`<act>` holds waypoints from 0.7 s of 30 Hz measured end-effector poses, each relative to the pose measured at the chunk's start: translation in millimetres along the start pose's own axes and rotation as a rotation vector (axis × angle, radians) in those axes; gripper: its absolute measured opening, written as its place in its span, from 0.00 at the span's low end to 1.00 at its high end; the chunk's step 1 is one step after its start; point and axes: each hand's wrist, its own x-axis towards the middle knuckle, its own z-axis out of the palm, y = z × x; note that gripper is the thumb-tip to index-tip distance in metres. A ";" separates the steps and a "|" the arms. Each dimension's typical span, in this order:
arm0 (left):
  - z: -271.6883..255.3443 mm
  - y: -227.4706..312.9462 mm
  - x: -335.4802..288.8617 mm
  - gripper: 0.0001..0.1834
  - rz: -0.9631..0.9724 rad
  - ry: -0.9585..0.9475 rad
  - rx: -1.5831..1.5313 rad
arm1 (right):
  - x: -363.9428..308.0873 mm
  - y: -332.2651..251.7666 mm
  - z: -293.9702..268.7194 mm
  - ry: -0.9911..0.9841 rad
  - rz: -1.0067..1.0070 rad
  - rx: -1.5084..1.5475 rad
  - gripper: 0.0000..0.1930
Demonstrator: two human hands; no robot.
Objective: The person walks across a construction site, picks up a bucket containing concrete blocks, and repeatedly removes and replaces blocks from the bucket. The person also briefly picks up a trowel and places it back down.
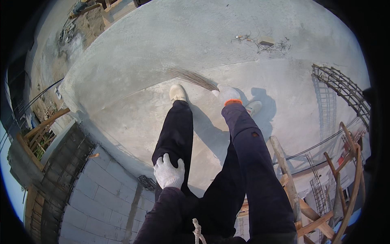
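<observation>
My right hand (227, 94), in a white glove with an orange cuff, is closed round the near end of a broom of thin twigs (193, 77). The twigs fan out to the left, low over or touching the pale concrete slab (162, 44); contact is hard to judge. My left hand (168, 173), also gloved in white, lies with fingers spread on my left thigh and holds nothing. One light shoe (177, 92) stands left of the broom's handle end, and the other (254, 108) is partly behind my right hand.
Wire scraps and a small block (266, 41) lie on the slab at far right. A rebar cage (341, 87) rises at the right edge, with wooden poles (353, 179) nearer. At left, the slab edge drops beside a block wall (99, 195) and timber framing (30, 150).
</observation>
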 end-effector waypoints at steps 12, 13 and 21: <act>0.4 60.2 -15.0 0.36 -0.011 0.017 0.167 | -158.5 196.8 2.7 0.328 -0.105 0.214 0.24; 1.1 65.2 -18.0 0.36 -0.012 0.017 0.187 | -150.3 177.8 24.8 0.222 -0.108 0.242 0.24; 15.6 94.6 -26.3 0.38 -0.050 -0.004 0.292 | -84.8 303.7 22.0 0.365 0.095 0.380 0.20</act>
